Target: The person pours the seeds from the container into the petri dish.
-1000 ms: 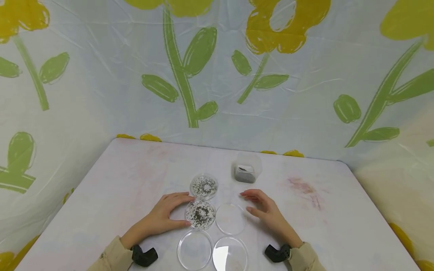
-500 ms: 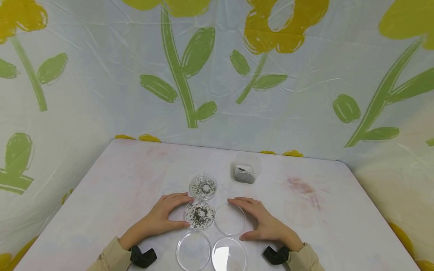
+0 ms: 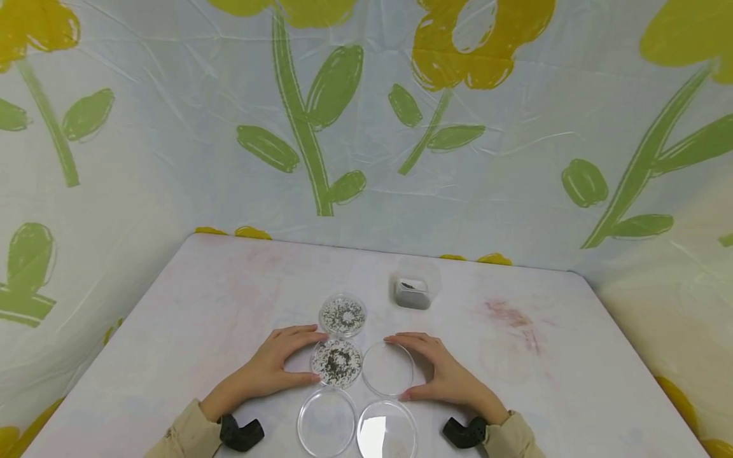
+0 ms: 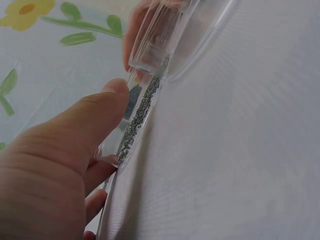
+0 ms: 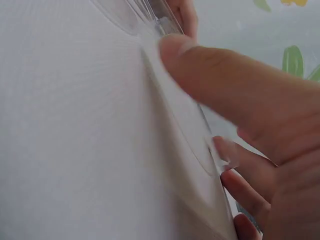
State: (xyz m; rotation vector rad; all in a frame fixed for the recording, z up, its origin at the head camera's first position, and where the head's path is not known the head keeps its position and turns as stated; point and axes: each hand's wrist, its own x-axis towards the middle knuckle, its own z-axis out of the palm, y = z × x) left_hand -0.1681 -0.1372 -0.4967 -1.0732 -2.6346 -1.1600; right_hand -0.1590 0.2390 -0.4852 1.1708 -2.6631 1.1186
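Note:
In the head view, my left hand [image 3: 280, 361] grips the edge of a petri dish with dark granules [image 3: 336, 363], thumb on the near side and fingers on the far side. The left wrist view shows the thumb [image 4: 117, 86] against its clear wall, with the granules [image 4: 137, 122] lying along the bottom. My right hand [image 3: 443, 370] spans an empty-looking clear petri dish [image 3: 388, 369] beside it, its thumb and fingers at the rim. That dish lies flat on the table. Its rim is partly hidden behind the fingers in the right wrist view.
A second granule-filled petri dish [image 3: 343, 315] stands just beyond the first. Two clear round dishes or lids, a left one [image 3: 327, 422] and a right one [image 3: 387, 429], lie nearer the front. A clear box with dark contents [image 3: 412, 296] sits farther back on the table [image 3: 229, 286].
My right hand has moved left and down to the clear petri dish, and its thumb has come in to the rim. The left hand has stayed on the granule-filled dish.

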